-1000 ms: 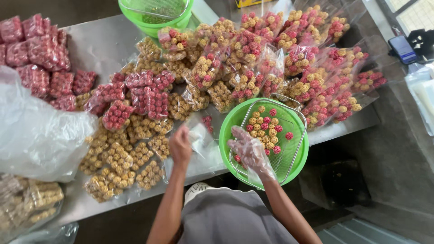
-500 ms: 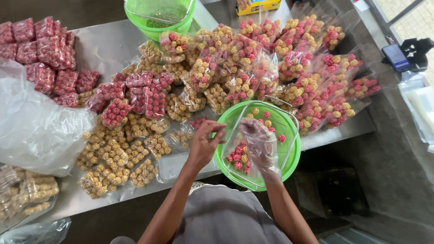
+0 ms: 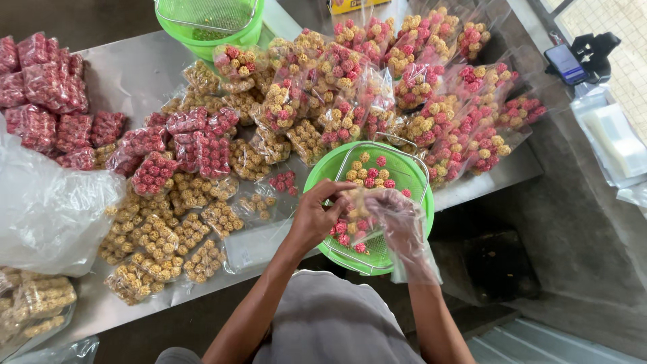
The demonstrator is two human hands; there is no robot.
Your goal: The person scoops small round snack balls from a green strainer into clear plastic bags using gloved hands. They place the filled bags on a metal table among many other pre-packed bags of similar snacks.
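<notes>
A green basket (image 3: 416,176) with a wire handle sits at the table's near edge, holding loose yellow and pink snack balls (image 3: 369,172). My left hand (image 3: 315,216) is bare and pinches the rim of a small clear plastic bag (image 3: 356,214) held over the basket. My right hand (image 3: 399,217) wears a thin clear plastic glove and grips the bag's other side, fingers at its mouth. Pink balls show inside or below the bag; which, I cannot tell.
The metal table (image 3: 135,74) is covered with packed bags: red ones (image 3: 47,87) at left, yellow ones (image 3: 162,236) near front, mixed ones (image 3: 418,87) at back right. A second green basket (image 3: 209,20) stands at the back. A large clear plastic bag (image 3: 47,209) lies left. A phone (image 3: 565,62) sits at right.
My left hand moved from the table right to the basket and took the small bag's edge. My right hand rose from the basket's balls to hold the bag with it.
</notes>
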